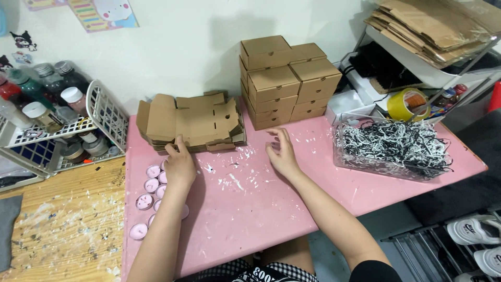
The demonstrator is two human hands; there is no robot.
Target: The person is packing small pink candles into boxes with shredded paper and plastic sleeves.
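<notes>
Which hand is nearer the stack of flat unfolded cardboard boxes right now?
Left. The left hand rests at the front edge of the flat box stack, fingers touching it. The right hand lies on the pink table, off to the stack's right.

Under my fingers (pixel 175 147) I see a pink surface (pixel 261 209) flecked with white smears. Just beyond my left fingertips lies a stack of plain brown flat cardboard blanks (pixel 190 122); past my right fingers (pixel 276 137) stand folded boxes (pixel 284 81) in the same brown. Beside my left wrist sit pale pink candles (pixel 148 193). Well off from my right fingers, a clear bin (pixel 389 149) holds black-and-white paper shreds, with a yellow tape roll (pixel 408 104) beyond it.
</notes>
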